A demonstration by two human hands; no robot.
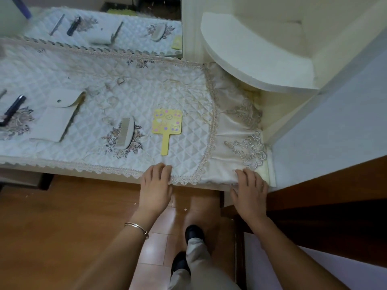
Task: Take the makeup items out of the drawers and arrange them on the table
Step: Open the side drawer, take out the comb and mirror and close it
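A quilted white table cover (pixel 129 86) with lace trim lies over the dressing table. On it lie a yellow hand mirror (pixel 167 126) with stickers, a pale comb (pixel 125 133), a white flap pouch (pixel 56 116) and a dark tube (pixel 12 110) at the left edge. My left hand (pixel 156 185) rests on the front edge of the cover, its fingers laid over the lace. My right hand (pixel 250 188) lies on the satin end of the cover at the table's front right corner, fingers spread on the cloth. No drawer shows.
A mirror (pixel 104 26) at the back reflects the items. A rounded white corner shelf (pixel 257 59) stands at the right, beside a pale wall. Wooden floor and my legs and dark shoes (pixel 194 233) are below the table edge.
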